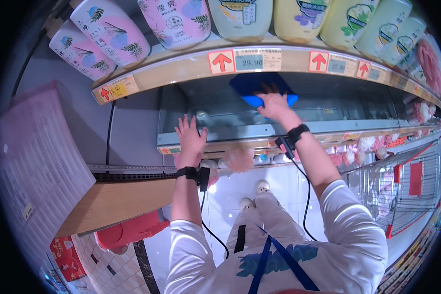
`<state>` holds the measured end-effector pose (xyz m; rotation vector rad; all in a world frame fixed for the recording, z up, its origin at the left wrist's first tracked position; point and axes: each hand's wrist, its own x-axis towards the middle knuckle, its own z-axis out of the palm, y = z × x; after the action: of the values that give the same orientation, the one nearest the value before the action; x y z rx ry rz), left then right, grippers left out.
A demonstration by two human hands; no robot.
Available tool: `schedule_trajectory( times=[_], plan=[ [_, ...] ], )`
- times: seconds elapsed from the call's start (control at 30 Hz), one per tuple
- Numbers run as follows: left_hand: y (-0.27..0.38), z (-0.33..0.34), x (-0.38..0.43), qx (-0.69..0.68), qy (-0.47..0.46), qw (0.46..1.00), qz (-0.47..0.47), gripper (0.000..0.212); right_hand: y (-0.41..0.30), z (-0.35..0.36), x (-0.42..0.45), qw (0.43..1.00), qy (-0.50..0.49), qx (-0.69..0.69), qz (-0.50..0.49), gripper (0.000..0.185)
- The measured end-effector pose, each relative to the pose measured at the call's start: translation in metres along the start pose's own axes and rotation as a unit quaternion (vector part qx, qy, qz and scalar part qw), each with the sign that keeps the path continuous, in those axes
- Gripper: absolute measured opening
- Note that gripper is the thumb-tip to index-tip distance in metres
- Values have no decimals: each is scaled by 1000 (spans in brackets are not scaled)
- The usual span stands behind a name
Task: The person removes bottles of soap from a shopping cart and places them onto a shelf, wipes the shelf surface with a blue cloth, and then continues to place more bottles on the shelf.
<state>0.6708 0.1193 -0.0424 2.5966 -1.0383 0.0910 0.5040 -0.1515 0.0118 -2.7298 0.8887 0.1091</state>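
Note:
My right hand point(275, 103) lies spread on a blue cloth point(255, 88), pressing it to the glossy surface of a shelf point(220, 106) under the upper row of bottles. Part of the cloth is hidden by that hand and by the shadow below the upper shelf. My left hand point(191, 136) rests with its fingers apart at the front left edge of the same shelf and holds nothing. Both wrists wear black straps with small cabled devices.
Pump bottles point(176, 22) stand on the upper shelf, whose price rail point(191, 68) juts out above my hands. Pink and white bath puffs point(239, 160) hang below. A shopping cart point(408, 187) stands at right, a wooden board point(121, 202) and red plastic object point(132, 229) at left.

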Motion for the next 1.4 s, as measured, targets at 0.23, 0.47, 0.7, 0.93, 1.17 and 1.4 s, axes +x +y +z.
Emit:
schedule_trajectory(
  times=[0.23,0.47,0.7,0.93,1.17,1.4],
  plan=[
    [36,33,-27,-153,32,982,111,38,17,14,-92,986,-19,53,-155,56],
    [129,34,-14,-206,8,975,80,44,73,-1,-51,993,46,52,98,55],
    [131,48,-18,-18,-33,997,67,79,51,8,-101,997,7,26,-73,57],
    [138,39,-18,-8,-51,995,81,80,79,-2,-5,990,-35,74,-112,59],
    [151,35,-10,8,-63,995,74,89,69,15,71,978,4,105,-180,61],
    [206,34,2,59,-145,982,-105,133,50,-1,51,946,-72,118,-294,56]
  ],
)
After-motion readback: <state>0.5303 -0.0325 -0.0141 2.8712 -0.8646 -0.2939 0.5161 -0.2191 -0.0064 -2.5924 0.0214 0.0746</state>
